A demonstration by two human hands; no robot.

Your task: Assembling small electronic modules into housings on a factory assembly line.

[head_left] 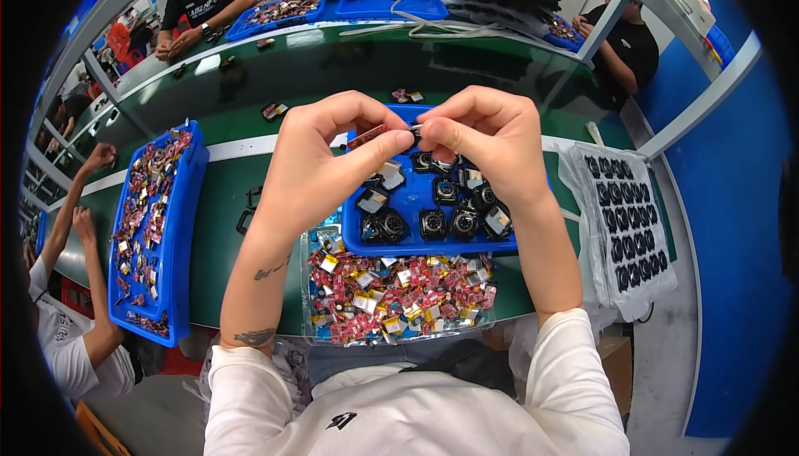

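Note:
Both hands are raised close together over a blue tray [391,245], fingertips nearly meeting. My left hand [320,152] is closed in a pinch on a small red circuit board [367,136], partly hidden by the fingers. A small silvery and dark part [416,127] shows between the two sets of fingertips. My right hand [497,140] pinches at this part; its kind cannot be made out. Below, the blue tray holds several round black watch cases [433,224], some with a silvery battery lying on them. Against its near side, a clear tray [310,335] is heaped with red circuit boards [399,298] and small batteries.
At left, a long blue tray [190,231] holds more boards, beside a co-worker's arms [79,215]. At right, a white plastic tray [595,231] carries rows of black cases. A green conveyor belt [333,73] runs beyond, with more people across it and metal posts [612,19].

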